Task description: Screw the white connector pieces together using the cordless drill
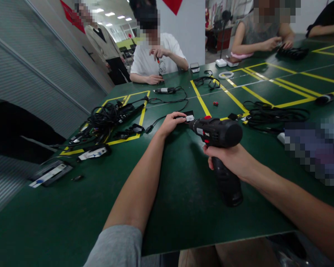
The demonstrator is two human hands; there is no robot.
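Observation:
My right hand (225, 157) is wrapped round the grip of a black cordless drill (217, 131) with red details. The drill lies level, its chuck and tip pointing left. At that tip, my left hand (171, 123) holds a small black device (189, 115) with a white label down on the green table (183, 193). A thin black cable runs from near this device to a plug (149, 129) left of my fingers. The exact contact between drill tip and device is too small to tell.
Tangled black cables (107, 116) and adapters lie at the left inside yellow tape. More cables (275, 113) lie at the right. A black-and-silver tool (165, 90) rests beyond my left hand. Labelled black boxes (51, 173) sit at the left edge. Other people sit across the table.

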